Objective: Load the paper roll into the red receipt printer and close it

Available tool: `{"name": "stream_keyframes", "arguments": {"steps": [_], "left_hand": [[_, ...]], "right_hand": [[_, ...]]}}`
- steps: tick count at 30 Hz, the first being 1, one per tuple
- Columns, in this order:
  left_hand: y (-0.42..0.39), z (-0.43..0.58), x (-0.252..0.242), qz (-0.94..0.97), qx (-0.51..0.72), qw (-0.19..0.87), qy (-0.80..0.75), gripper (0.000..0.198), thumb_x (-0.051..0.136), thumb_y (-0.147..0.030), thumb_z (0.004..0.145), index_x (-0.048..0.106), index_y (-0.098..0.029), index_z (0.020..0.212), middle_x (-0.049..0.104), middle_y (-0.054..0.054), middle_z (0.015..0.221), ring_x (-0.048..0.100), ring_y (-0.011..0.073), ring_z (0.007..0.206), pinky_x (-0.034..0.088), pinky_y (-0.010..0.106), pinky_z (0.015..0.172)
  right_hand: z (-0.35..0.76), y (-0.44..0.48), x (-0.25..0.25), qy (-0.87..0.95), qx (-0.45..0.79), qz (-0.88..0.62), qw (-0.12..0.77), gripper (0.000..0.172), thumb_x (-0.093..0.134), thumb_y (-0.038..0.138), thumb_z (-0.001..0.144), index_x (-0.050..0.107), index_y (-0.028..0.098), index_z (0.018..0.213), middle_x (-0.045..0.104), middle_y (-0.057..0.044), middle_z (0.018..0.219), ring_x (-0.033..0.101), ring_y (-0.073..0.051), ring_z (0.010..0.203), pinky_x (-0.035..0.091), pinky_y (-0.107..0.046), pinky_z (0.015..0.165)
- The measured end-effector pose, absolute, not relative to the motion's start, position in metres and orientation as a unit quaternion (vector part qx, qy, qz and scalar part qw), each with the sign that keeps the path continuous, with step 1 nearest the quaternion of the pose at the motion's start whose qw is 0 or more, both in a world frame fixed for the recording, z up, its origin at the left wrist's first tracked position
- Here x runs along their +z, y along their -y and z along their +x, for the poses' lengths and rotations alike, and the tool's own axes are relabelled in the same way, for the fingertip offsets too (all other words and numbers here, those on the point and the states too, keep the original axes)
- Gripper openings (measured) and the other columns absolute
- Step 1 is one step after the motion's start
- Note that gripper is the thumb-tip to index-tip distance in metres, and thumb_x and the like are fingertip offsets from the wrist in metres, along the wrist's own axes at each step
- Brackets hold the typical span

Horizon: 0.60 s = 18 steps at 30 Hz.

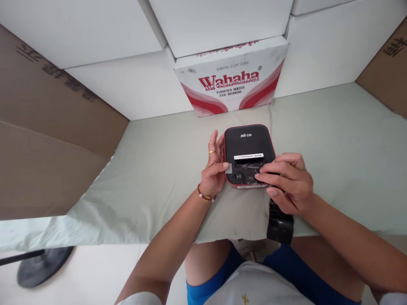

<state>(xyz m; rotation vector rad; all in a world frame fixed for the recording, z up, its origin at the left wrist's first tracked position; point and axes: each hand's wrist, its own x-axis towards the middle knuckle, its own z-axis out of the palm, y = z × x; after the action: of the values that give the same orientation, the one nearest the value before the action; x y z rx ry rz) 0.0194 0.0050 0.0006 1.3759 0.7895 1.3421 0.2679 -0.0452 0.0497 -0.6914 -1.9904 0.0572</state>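
Note:
A black device with a red rim (249, 146) lies on the pale green cloth (159, 182) in front of me. My left hand (213, 169) pinches a small white tab or label at the device's left side, the other fingers raised. Over the device's near end rests my right hand (288, 180), fingers together, pressing on crinkled clear film. A black strip or roll (280, 224) hangs from under that hand over the cloth's front edge.
A white and red Wahaha water carton (233, 76) stands just behind the device, among plain white boxes (133, 80). Brown cardboard (47, 144) walls the left side and the far right corner. A black round base (41, 264) sits on the floor at lower left.

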Motion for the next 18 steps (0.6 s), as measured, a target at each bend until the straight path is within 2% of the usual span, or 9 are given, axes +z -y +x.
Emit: {"name": "stream_keyframes", "arguments": {"steps": [3,6,9,11,13,15,18], "left_hand": [[-0.004,0.02,0.004,0.574,0.531,0.539,-0.313,0.101,0.071,-0.072,0.09,0.022,-0.05,0.176,0.039,0.001,0.187,0.045,0.0333,0.171,0.047,0.059,0.136],[-0.003,0.018,0.005,0.583,0.516,0.539,-0.322,0.105,0.071,-0.076,0.091,0.014,-0.054,0.177,0.037,0.0,0.188,0.049,0.0306,0.168,0.051,0.057,0.133],[-0.004,0.016,0.002,0.57,0.513,0.559,-0.316,0.107,0.078,-0.07,0.09,0.014,-0.057,0.176,0.037,0.0,0.188,0.05,0.0301,0.167,0.055,0.054,0.129],[-0.004,0.017,0.0,0.544,0.519,0.588,-0.298,0.112,0.086,-0.063,0.086,0.018,-0.056,0.175,0.034,0.0,0.189,0.045,0.0313,0.171,0.055,0.052,0.128],[-0.003,0.02,0.0,0.503,0.535,0.618,-0.282,0.117,0.092,-0.054,0.08,0.023,-0.055,0.175,0.032,-0.001,0.19,0.036,0.0325,0.176,0.051,0.051,0.131],[-0.002,0.024,0.001,0.465,0.55,0.641,-0.265,0.117,0.095,-0.047,0.076,0.03,-0.052,0.174,0.033,-0.001,0.189,0.029,0.0346,0.178,0.041,0.052,0.138],[-0.002,0.031,0.004,0.435,0.571,0.654,-0.24,0.103,0.094,-0.047,0.076,0.047,-0.044,0.167,0.041,0.0,0.185,0.026,0.0375,0.178,0.025,0.054,0.145]], "right_hand": [[0.27,0.046,0.051,0.822,0.026,-0.292,0.488,0.029,0.064,0.033,0.105,0.083,0.037,0.127,0.087,0.0,0.109,0.071,-0.027,0.099,0.056,-0.051,0.088],[0.27,0.046,0.054,0.824,0.027,-0.295,0.483,0.025,0.067,0.028,0.103,0.084,0.035,0.12,0.087,0.0,0.108,0.073,-0.026,0.097,0.058,-0.049,0.087],[0.27,0.046,0.055,0.83,0.012,-0.289,0.477,0.022,0.069,0.022,0.101,0.083,0.03,0.116,0.088,-0.002,0.106,0.073,-0.026,0.098,0.061,-0.048,0.086],[0.269,0.045,0.055,0.833,-0.006,-0.28,0.477,0.022,0.069,0.019,0.1,0.082,0.028,0.115,0.088,-0.003,0.104,0.073,-0.026,0.1,0.063,-0.047,0.087],[0.269,0.044,0.055,0.836,-0.02,-0.266,0.48,0.022,0.07,0.017,0.1,0.081,0.027,0.116,0.087,-0.003,0.104,0.075,-0.026,0.103,0.065,-0.047,0.091],[0.269,0.043,0.059,0.844,-0.013,-0.243,0.477,0.02,0.071,0.017,0.101,0.081,0.024,0.116,0.086,-0.005,0.104,0.077,-0.027,0.103,0.067,-0.046,0.092],[0.273,0.04,0.079,0.863,0.06,-0.223,0.449,0.014,0.069,0.017,0.104,0.081,0.023,0.109,0.085,-0.007,0.101,0.078,-0.025,0.097,0.067,-0.043,0.09]]}}
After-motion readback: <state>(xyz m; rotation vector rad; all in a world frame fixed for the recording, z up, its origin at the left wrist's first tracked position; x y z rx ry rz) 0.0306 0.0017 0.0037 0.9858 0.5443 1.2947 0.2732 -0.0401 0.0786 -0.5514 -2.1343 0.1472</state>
